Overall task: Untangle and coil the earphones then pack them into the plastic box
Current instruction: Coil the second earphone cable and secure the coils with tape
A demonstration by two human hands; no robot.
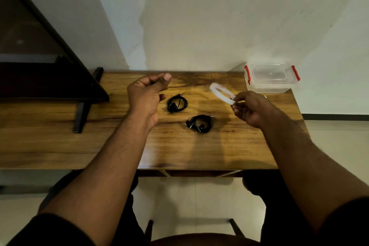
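Two coiled black earphones lie on the wooden table: one coil near the middle, the other closer to me and to the right. A clear plastic box with red clips stands at the table's far right corner. My right hand pinches a blurred white coil of earphone cable above the table, left of the box. My left hand hovers above the table left of the black coils, fingers loosely curled with nothing visible in them.
A dark slanted frame with a black foot takes up the table's left part. A white wall stands behind the table. My knees and a chair's edge show below the front edge.
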